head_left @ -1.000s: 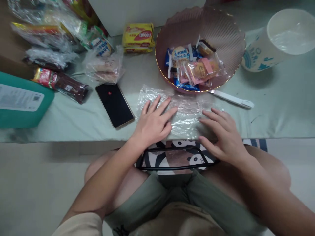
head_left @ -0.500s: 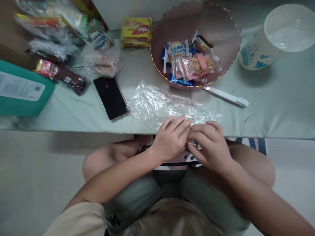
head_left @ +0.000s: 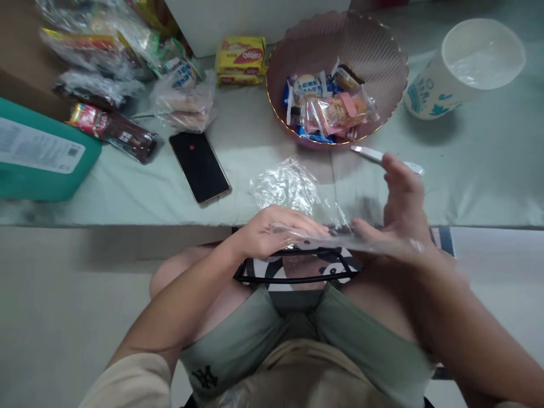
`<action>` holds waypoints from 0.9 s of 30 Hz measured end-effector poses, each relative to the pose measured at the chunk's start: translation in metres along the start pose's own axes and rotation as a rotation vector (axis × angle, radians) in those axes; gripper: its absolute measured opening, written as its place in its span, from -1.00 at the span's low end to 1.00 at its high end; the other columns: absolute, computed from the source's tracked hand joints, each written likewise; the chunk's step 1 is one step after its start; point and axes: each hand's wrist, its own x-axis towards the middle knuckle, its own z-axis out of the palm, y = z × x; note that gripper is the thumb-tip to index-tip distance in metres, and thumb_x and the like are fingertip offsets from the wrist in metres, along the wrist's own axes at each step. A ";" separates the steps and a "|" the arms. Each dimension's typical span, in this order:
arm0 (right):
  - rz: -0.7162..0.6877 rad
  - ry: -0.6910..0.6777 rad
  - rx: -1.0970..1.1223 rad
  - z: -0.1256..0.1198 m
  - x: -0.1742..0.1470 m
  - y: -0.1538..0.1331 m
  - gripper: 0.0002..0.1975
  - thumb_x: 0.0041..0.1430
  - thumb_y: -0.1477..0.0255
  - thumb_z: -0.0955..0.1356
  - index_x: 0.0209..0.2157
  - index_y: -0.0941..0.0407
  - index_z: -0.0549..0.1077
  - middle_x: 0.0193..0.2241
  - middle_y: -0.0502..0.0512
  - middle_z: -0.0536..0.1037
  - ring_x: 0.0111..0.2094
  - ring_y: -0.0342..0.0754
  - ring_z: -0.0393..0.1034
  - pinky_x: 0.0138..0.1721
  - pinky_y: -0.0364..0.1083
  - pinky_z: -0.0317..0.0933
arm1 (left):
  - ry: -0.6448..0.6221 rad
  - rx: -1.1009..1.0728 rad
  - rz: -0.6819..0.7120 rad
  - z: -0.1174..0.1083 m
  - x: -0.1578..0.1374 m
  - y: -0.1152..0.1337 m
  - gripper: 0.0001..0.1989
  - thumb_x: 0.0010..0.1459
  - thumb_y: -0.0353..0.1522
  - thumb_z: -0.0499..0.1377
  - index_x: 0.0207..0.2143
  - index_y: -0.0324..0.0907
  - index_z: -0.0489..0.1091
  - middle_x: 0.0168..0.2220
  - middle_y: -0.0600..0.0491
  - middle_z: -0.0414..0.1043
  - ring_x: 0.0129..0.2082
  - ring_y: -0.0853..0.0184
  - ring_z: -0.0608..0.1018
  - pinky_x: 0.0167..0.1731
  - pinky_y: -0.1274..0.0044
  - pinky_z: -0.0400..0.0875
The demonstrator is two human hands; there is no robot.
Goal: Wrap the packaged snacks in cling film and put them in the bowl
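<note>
A crinkled clear plastic bag point(head_left: 289, 184) lies at the table's front edge, and part of it stretches towards me and to the right. My left hand point(head_left: 276, 229) is closed on this bag, its fingers bent together and its fingertips partly hidden by the film. Raised to the right of it, my right hand point(head_left: 403, 207) has thumb and fingers apart and is smeared by motion. A strip of the film runs across its palm side and wrist; I see no grip on it. Just behind its fingers lies a white pen-like cutter point(head_left: 369, 153).
A pink fluted bowl point(head_left: 274, 107) holds several wrapped snacks. Right of it stands a white paper bin point(head_left: 429, 102) with a plastic liner. To the left are a phone point(head_left: 200, 169), yellow packets point(head_left: 241, 59), bagged snacks point(head_left: 185, 105) and a green box point(head_left: 42, 170).
My right hand has left my left hand, moving right and up, and its fingers have spread. The bag is pulled out into a strip between them. My left hand has shifted slightly left.
</note>
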 end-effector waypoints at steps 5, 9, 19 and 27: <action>-0.061 -0.253 0.313 -0.007 0.027 -0.014 -0.55 0.26 0.15 0.30 0.15 -0.06 0.31 0.22 0.19 0.44 0.40 0.24 0.15 0.37 0.36 0.07 | 0.112 -0.006 0.004 -0.007 0.000 0.004 -0.70 0.26 -0.06 0.24 -0.29 -0.03 0.66 -0.08 -0.03 0.69 -0.02 0.14 0.69 0.08 0.24 0.57; 0.057 -0.220 0.505 0.002 0.031 -0.021 -0.33 0.18 -0.19 0.21 0.13 -0.04 0.34 0.15 0.21 0.49 0.31 0.25 0.29 0.26 0.32 0.24 | 0.505 -0.043 -0.077 -0.007 -0.001 -0.002 -0.63 0.23 0.00 0.22 -0.29 -0.08 0.62 -0.07 -0.04 0.68 -0.01 0.13 0.68 0.08 0.22 0.57; 0.477 -0.047 0.409 0.048 0.040 -0.055 -0.72 0.19 0.38 0.32 -0.05 0.05 0.32 -0.58 -0.14 0.42 -0.57 -0.12 0.35 -0.47 -0.09 0.24 | 0.689 0.429 -0.357 -0.029 -0.003 0.010 -0.70 0.17 -0.23 0.20 -0.11 -0.19 0.52 -0.24 -0.01 0.64 -0.39 0.34 0.60 -0.40 0.50 0.47; 0.460 -0.050 0.183 0.050 0.047 -0.047 -0.49 0.13 0.34 0.37 0.12 0.08 0.28 -0.55 -0.12 0.49 -0.62 -0.12 0.30 -0.46 -0.06 0.20 | 0.677 0.766 -0.474 -0.027 -0.005 0.016 -0.82 0.04 -0.40 0.14 -0.26 -0.14 0.44 -0.54 0.15 0.45 -0.57 0.39 0.40 -0.43 0.47 0.29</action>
